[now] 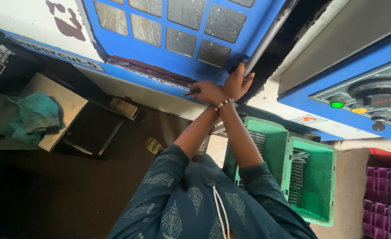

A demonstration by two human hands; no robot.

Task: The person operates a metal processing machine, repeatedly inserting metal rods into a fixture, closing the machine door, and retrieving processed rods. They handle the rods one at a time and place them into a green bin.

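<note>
The right hand grips the grey handle bar at the blue door's lower edge. The left hand, crossed beneath it, is closed around a small dark rod. Two green bins of metal parts stand below.

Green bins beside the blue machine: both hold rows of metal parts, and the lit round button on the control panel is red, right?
Not quite. The head view shows the lit button is green, not red. The green bins do hold rows of metal parts.
</note>
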